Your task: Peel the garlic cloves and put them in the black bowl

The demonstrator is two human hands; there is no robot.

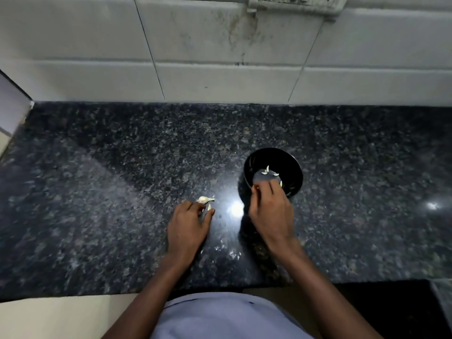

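One black bowl [273,172] on counter [122,179]. Four peeled garlic cloves [265,171] visible inside bowl. One garlic clump [205,199] on counter, plus one loose clove [209,207] beside it. Several peel scraps [234,254] near front edge, too small to count. Two hands: left hand [188,226], right hand [270,211]. One switch plate [297,2] on wall.

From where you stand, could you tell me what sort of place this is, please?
Most likely a home kitchen: a dark speckled granite countertop runs under a white tiled wall with a switch-and-socket plate, and peeled garlic cloves lie in a small black bowl.
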